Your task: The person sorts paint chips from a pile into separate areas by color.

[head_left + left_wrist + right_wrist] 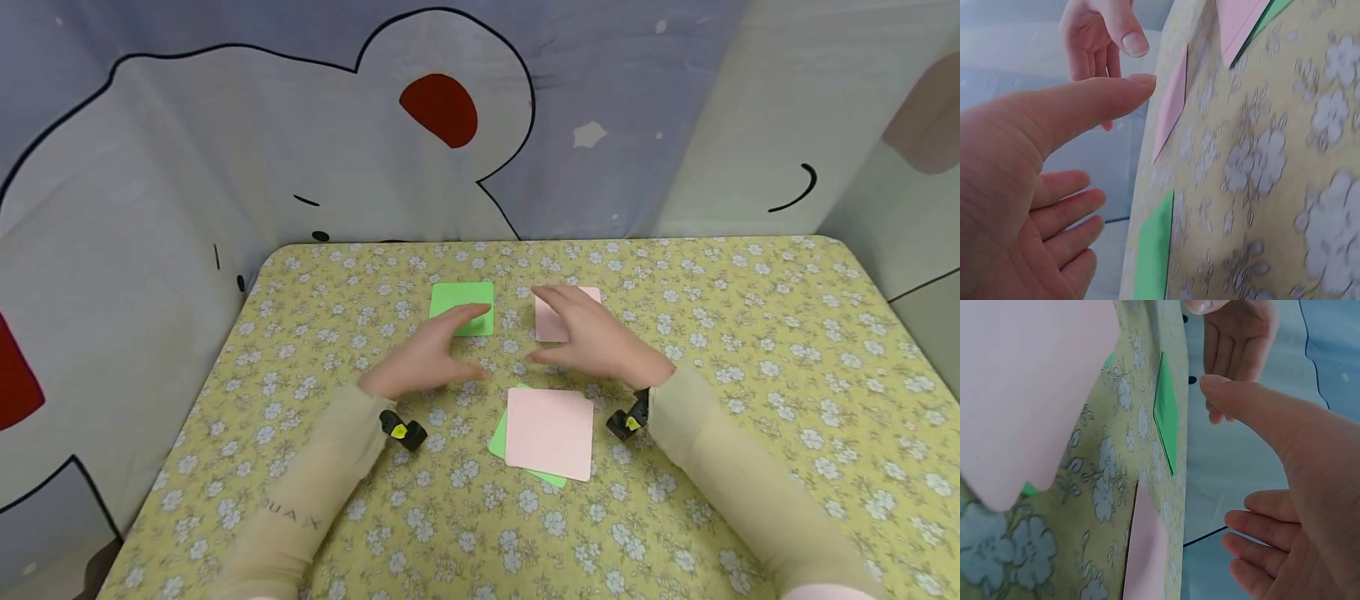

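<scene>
My left hand (429, 354) hovers above the table, fingers relaxed and thumb apart, holding nothing. Just beyond it lies a green square card (450, 298), partly behind its fingers. Facing it across a gap, my right hand (588, 333) is also raised, with thumb and fingers spread and nothing between them. It covers part of a pink square card (547, 325). Nearer to me, a pink card (550, 433) lies on top of a green card (498, 437), turned at an angle so that green corners stick out. Both wrist views show the palms and the cards below.
A yellow tablecloth with white flowers (757, 417) covers the table. Behind its far edge hangs a printed curtain (637, 125), which continues along the left and right sides. Small black cameras (405, 431) sit on both wrists.
</scene>
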`<move>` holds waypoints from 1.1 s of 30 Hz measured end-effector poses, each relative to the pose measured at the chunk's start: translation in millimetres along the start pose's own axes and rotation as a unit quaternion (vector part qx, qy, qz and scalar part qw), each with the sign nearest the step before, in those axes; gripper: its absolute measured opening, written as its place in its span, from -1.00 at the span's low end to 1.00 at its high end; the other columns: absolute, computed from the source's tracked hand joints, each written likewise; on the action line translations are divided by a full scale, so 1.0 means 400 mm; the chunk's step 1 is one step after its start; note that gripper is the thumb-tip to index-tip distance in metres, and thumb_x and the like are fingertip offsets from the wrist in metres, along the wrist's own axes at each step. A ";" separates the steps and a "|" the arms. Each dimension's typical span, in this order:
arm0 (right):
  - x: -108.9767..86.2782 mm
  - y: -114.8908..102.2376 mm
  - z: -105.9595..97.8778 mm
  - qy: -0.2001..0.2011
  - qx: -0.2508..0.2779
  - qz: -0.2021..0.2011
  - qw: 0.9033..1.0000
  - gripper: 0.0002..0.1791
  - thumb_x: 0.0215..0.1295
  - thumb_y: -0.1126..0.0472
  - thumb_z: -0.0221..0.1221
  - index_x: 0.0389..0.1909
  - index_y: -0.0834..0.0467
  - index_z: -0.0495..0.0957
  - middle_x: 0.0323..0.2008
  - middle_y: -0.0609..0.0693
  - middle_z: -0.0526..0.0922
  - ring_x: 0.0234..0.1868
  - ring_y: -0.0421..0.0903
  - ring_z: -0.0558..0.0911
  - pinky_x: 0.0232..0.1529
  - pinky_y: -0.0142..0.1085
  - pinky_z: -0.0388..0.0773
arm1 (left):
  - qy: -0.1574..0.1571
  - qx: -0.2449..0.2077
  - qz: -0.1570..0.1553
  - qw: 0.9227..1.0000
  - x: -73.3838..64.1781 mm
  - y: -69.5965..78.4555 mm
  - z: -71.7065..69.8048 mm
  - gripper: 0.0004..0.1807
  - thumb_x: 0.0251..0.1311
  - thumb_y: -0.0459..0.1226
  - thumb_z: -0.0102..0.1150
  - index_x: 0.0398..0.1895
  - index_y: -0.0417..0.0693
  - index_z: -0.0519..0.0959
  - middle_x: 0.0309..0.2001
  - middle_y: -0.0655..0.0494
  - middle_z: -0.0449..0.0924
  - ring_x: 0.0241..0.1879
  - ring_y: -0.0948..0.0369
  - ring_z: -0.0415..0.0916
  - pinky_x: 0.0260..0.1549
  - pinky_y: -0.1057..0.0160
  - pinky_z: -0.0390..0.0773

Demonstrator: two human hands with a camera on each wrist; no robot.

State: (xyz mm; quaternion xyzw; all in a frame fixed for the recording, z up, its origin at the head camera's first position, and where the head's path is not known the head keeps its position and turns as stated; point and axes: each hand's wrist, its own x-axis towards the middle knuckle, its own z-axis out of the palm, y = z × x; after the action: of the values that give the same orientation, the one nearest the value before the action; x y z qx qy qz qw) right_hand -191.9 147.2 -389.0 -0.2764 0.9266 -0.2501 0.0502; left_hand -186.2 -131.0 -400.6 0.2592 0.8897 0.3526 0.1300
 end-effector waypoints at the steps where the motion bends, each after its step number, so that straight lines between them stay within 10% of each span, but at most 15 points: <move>1: -0.008 0.001 0.000 0.000 0.002 0.004 1.000 0.12 0.16 -0.21 0.44 0.60 0.17 0.11 0.53 0.16 0.17 0.52 0.14 0.14 0.45 0.11 0.18 | -0.002 0.001 0.002 1.000 -0.002 0.005 0.003 0.03 0.09 -0.13 0.56 0.59 0.01 0.19 0.54 0.07 0.17 0.46 0.07 0.17 0.35 -0.02 0.33; 33: -0.184 0.026 0.010 0.013 -0.037 0.003 0.999 0.20 0.05 -0.35 0.44 0.55 0.24 0.19 0.48 0.22 0.26 0.45 0.21 0.26 0.40 0.18 0.24 | -0.033 0.037 0.075 0.996 -0.033 0.067 0.087 0.13 0.02 0.04 0.59 0.60 -0.04 0.16 0.57 0.04 0.12 0.53 0.14 0.02 0.46 0.05 0.11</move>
State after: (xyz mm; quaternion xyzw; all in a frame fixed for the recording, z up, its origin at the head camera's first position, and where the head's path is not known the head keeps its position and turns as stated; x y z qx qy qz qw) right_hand -133.9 192.4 -400.9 -0.2723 0.9365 -0.2192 0.0285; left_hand -150.8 -102.2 -406.4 0.3415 0.8754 0.3194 0.1225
